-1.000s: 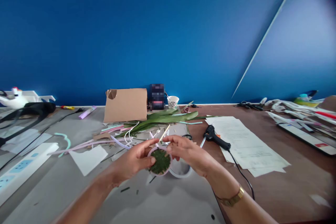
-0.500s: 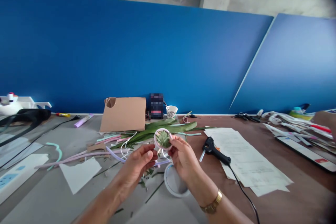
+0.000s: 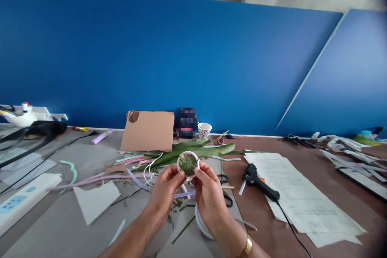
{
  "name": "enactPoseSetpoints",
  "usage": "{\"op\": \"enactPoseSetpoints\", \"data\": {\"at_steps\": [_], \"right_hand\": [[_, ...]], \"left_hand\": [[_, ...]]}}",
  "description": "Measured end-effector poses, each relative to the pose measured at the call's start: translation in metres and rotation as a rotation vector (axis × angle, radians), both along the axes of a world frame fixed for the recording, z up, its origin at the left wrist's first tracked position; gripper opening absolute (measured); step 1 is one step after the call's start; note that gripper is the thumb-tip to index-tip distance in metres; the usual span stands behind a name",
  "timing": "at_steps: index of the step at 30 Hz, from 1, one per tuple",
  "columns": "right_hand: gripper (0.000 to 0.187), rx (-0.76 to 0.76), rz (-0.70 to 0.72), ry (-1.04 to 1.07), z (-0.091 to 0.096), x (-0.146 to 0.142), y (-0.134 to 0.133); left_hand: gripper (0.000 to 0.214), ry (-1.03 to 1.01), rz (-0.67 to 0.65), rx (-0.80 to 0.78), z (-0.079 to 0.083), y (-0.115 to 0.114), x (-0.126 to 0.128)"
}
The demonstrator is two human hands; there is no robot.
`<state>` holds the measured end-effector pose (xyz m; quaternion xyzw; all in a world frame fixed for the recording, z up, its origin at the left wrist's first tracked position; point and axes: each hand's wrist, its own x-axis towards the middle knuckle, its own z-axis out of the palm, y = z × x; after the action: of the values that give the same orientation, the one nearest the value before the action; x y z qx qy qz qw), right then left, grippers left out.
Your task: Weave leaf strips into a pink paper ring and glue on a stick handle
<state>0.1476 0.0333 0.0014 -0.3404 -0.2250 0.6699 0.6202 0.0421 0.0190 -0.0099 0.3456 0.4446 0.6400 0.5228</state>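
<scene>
Both hands hold up a small round white-rimmed disc point(image 3: 188, 163) filled with woven green leaf strips, raised above the table. My left hand point(image 3: 165, 191) pinches its left edge, my right hand point(image 3: 208, 193) pinches its right edge; a gold watch sits on the right wrist. Below my hands lies a white tape roll point(image 3: 200, 221). Long green leaves point(image 3: 193, 149) lie on the table just behind the disc.
A black glue gun point(image 3: 256, 177) with its cord lies on white papers point(image 3: 299, 193) at the right. A cardboard piece point(image 3: 148, 131), paper cup point(image 3: 204, 130), pastel strips point(image 3: 121, 165), a power strip point(image 3: 21, 201) and scissors point(image 3: 294, 139) lie around. A blue partition stands behind.
The hands lifted the disc from low over the table to upright in front of the camera. The camera view tilted upward and shifted slightly.
</scene>
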Motion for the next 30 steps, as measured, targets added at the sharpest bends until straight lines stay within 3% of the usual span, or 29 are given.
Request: {"op": "enactPoseSetpoints", "data": {"at_steps": [6, 11, 21, 25, 30], "right_hand": [[0.020, 0.070, 0.158, 0.050, -0.006, 0.006, -0.001], [0.020, 0.178, 0.204, 0.052, -0.002, 0.010, 0.004], [0.022, 0.174, 0.120, -0.194, -0.008, 0.016, 0.013], [0.025, 0.226, 0.105, -0.271, -0.012, 0.018, 0.014], [0.025, 0.285, 0.065, -0.432, -0.002, 0.024, 0.014]], "left_hand": [[0.014, 0.089, 0.004, 0.007, 0.005, -0.002, -0.004], [0.014, 0.140, -0.041, -0.009, 0.009, -0.006, -0.007], [0.015, 0.295, -0.008, -0.035, 0.015, -0.005, -0.012], [0.015, 0.282, -0.012, -0.037, 0.017, -0.007, -0.011], [0.018, 0.195, -0.033, -0.041, 0.015, -0.007, -0.011]]}}
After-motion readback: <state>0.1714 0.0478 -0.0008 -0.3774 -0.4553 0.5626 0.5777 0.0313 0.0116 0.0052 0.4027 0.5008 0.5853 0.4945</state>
